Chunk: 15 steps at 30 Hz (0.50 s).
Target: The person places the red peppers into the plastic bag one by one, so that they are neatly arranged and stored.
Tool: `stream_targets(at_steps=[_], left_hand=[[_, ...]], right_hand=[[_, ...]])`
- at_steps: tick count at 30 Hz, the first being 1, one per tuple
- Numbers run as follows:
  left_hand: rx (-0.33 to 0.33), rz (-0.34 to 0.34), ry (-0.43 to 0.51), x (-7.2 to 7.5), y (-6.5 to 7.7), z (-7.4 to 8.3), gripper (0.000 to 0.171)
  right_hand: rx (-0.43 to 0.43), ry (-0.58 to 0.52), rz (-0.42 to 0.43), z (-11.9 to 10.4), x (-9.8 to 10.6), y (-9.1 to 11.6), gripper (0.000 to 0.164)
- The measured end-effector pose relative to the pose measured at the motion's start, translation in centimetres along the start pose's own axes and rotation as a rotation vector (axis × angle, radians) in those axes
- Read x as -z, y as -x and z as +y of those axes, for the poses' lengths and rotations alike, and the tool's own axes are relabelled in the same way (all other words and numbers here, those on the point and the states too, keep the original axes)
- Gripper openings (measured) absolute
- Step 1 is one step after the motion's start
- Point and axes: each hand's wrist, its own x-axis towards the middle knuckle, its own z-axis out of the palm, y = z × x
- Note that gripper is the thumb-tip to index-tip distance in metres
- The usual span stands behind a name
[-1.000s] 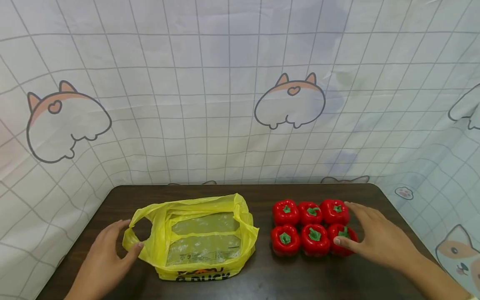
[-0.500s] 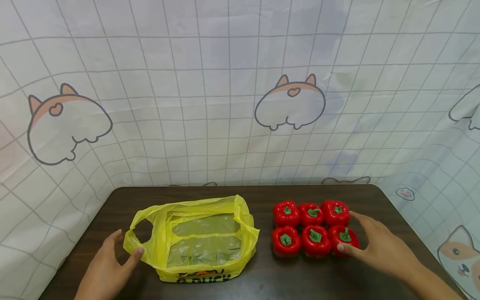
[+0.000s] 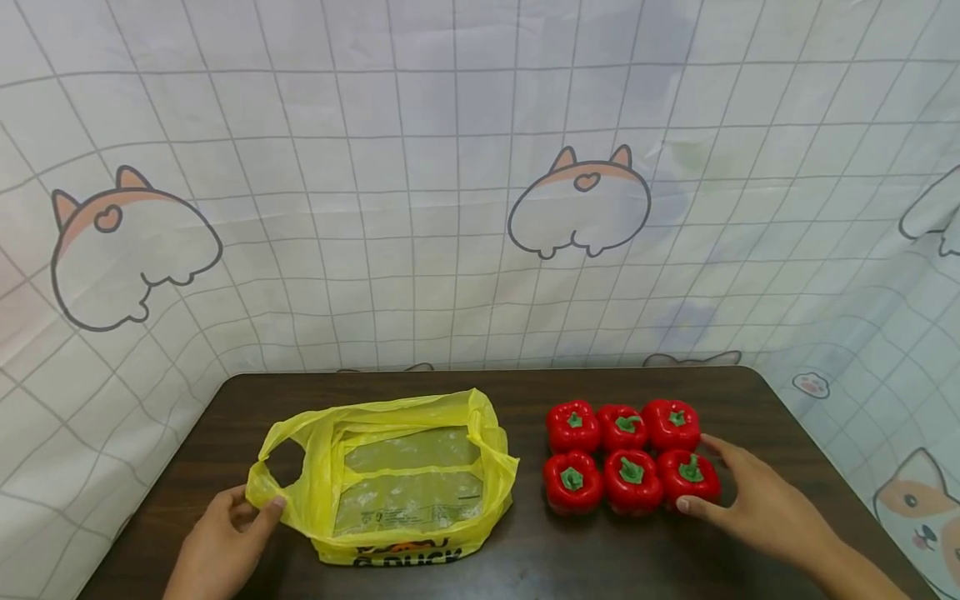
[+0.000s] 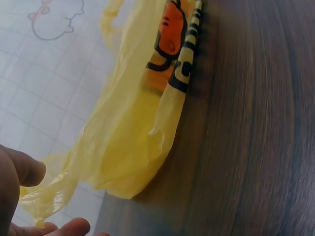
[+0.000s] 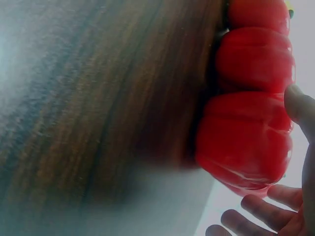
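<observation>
A yellow plastic carrier bag (image 3: pixel 318 492) stands with its mouth spread wide, its inside showing. My left hand (image 3: pixel 221 542) is at the bag's left handle, fingers bent and thumb tip right at the plastic. In the left wrist view the thumb (image 4: pixel 27 169) and fingers stay apart, with the handle's end between them. Red bell peppers with green stems sit in two rows of three. My right hand (image 3: pixel 772 508) spreads around the near right bell pepper (image 3: pixel 705 486), thumb in front, fingers at its outer side. From the right wrist, that pepper (image 5: pixel 243 142) shows a gap to the fingers.
The dark wooden table (image 3: pixel 525 554) carries the bag on the left and the peppers on the right. A white gridded cloth (image 3: pixel 450 292) with cartoon dogs hangs behind and beside it. Close beside the right hand's pepper sits the middle front pepper (image 3: pixel 630 492).
My left hand has shifted slightly down and right, and its fingers have bent in at the handle. The right hand has lowered a little around the near right pepper. Bag and peppers stay put.
</observation>
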Motion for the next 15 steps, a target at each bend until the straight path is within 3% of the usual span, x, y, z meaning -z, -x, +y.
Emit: stream_targets(at_steps=[4,10,15], left_hand=[[0.026,-0.005,0.076,-0.1,-0.1,-0.3,0.107],[0.051,-0.061,0.267,-0.5,-0.5,-0.7,0.101],[0.053,-0.064,0.304,-0.9,-0.3,-0.8,0.085]], right_hand=[[0.01,-0.051,-0.003,0.3,-0.5,0.1,0.108],[0.008,-0.102,-0.015,0.9,-1.0,0.0,0.103],[-0.012,-0.129,-0.043,1.2,-1.0,0.0,0.098]])
